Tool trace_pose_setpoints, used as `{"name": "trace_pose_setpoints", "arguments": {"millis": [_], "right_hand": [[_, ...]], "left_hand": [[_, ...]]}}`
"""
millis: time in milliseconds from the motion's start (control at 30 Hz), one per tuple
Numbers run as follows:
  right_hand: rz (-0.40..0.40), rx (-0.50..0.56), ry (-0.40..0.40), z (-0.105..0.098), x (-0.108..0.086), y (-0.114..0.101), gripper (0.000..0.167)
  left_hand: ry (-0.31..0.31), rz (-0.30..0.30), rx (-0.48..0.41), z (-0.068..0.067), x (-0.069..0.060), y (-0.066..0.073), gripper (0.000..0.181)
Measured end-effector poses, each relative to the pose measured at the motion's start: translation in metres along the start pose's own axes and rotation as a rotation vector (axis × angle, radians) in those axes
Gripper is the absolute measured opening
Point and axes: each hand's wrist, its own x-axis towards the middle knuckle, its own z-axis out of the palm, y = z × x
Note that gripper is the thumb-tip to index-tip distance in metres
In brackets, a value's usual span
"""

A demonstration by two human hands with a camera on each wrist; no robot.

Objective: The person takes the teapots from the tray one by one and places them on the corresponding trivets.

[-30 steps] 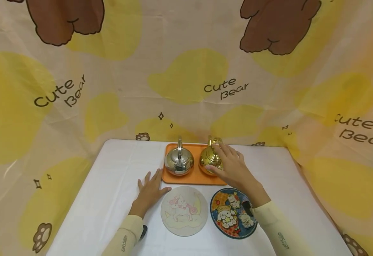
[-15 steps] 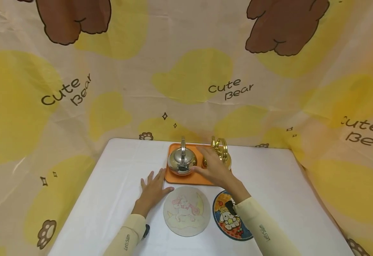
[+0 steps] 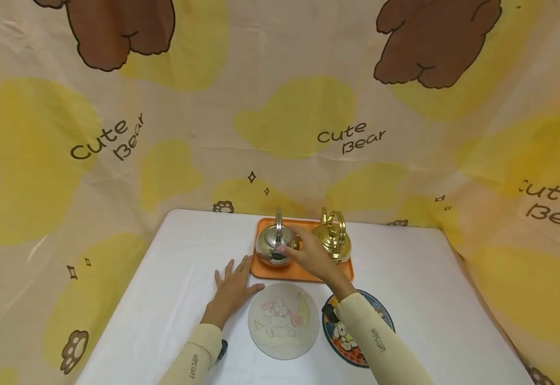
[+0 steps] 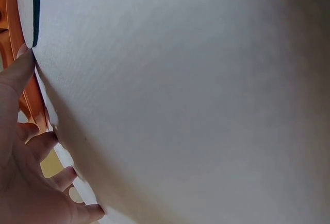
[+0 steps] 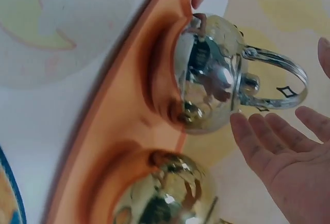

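A silver teapot (image 3: 275, 245) and a gold teapot (image 3: 333, 240) stand side by side on an orange tray (image 3: 289, 272). My right hand (image 3: 315, 258) reaches across in front of the gold one, fingers and thumb apart beside the silver teapot's handle. In the right wrist view the silver teapot (image 5: 209, 74) stands upright, and the right hand (image 5: 294, 157) is spread near its looped handle (image 5: 289, 69), not closed round it. My left hand (image 3: 232, 289) rests on the white cloth with spread fingers, fingertips at the tray's left edge; the left wrist view shows this hand (image 4: 26, 172) too.
A pale round mat (image 3: 284, 321) with a unicorn picture lies in front of the tray. Right of it is a blue-rimmed round mat (image 3: 381, 310), partly under the right forearm. Behind the white table (image 3: 188, 230) hangs a patterned cloth (image 3: 289, 117).
The right hand has moved left, from over the gold teapot to beside the silver one's handle. The left hand has stayed at the tray edge. The whole head view has shifted slightly.
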Motion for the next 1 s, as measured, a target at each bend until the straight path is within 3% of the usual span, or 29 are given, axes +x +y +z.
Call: {"name": "trace_pose_setpoints", "arguments": {"millis": [200,633,1000], "right_hand": [[0.054,0.086,0.043,0.012,0.007,0.006,0.06],[0.085,0.328,0.072,0.023,0.021,0.012,0.04],[0.14,0.373,0.08,0.027,0.025,0.01,0.033]], "left_hand": [[0.004,-0.004,-0.002,0.004,0.0,-0.003,0.093],[0.024,-0.001,-0.002,0.002,-0.002,0.001,0.092],[0.026,0.005,-0.003,0.003,-0.001,-0.001,0.092]]}}
